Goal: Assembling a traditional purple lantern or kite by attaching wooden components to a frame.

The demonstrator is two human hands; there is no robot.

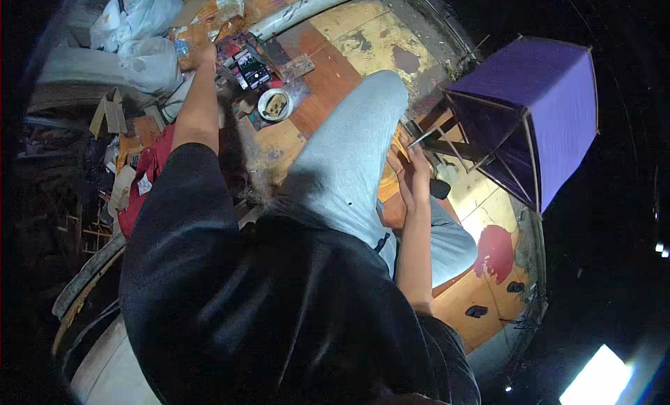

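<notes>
The raised grey-trousered knee [352,143] stands between the two hands and shuts off the straight low route across; the open way runs round its far side, over the yellow-patched floor [349,38], or above it. White plastic bags [149,59] crowd the left hand [204,56] on its left, and a phone [251,68] on a heap of clutter and a white bowl [262,114] on its right. A strip of orange-brown floor lies open between bowl and knee. The fingers of the right hand [415,173] have little room: knee to the left, the purple-covered frame [562,119] and its sticks [457,150] just to the right. Below the frame, two black lumps [477,311] leave floor free around them
</notes>
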